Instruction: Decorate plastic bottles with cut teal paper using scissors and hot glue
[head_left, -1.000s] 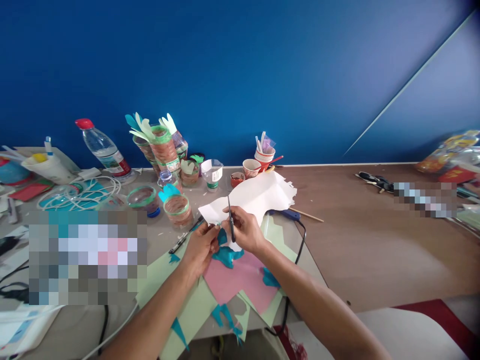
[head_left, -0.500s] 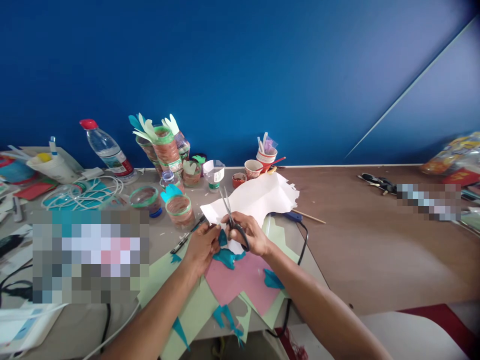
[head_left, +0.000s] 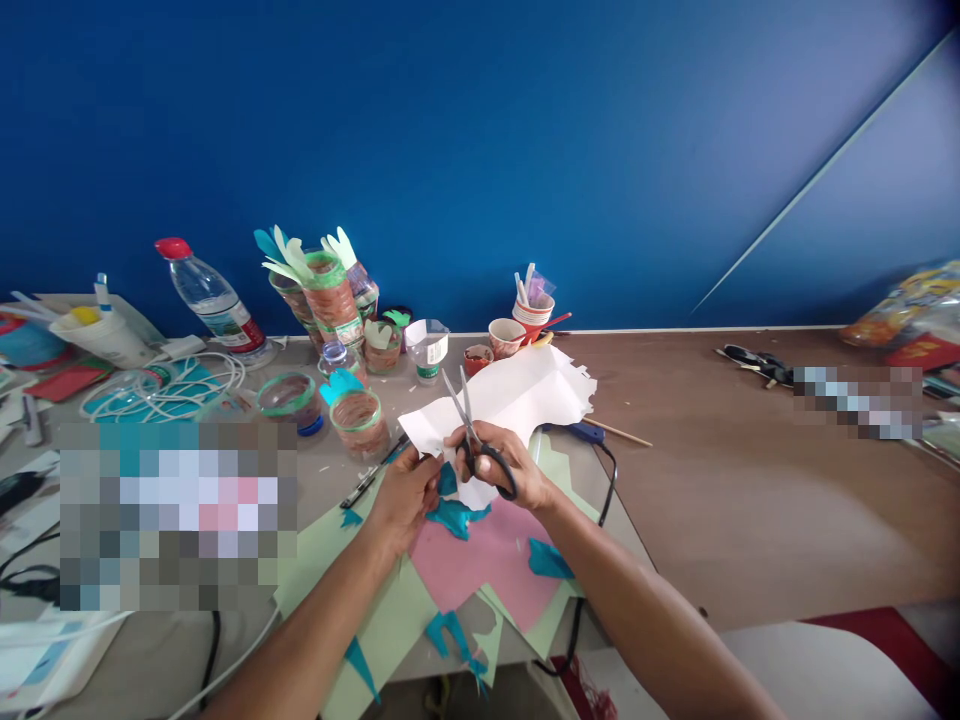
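My right hand [head_left: 506,467] holds a pair of scissors [head_left: 466,415], fingers in the black handles, the blades pointing up and slightly apart. Close on its left, my left hand [head_left: 411,490] is closed in a pinch. A small piece of blue paper [head_left: 448,478] shows at its fingertips; the grip itself is partly hidden. Behind both hands spreads a large white paper sheet [head_left: 525,392] with a jagged right edge. Under them lie a crumpled blue paper scrap [head_left: 459,516], pink paper [head_left: 480,560] and pale green sheets [head_left: 382,615].
Brown-wrapped jars [head_left: 330,300] with paper leaves stand back left near a red-capped bottle [head_left: 214,300]. A wrapped cup [head_left: 358,422] and a utility knife [head_left: 364,485] are left of my hands. Paper cups [head_left: 532,312] stand behind. A blue-handled tool [head_left: 589,432] with a black cord lies right.
My right hand has turned the scissors, drawing them slightly right, away from my left hand; their blades have gone from edge-on to visibly parted. My left hand stays in nearly the same place.
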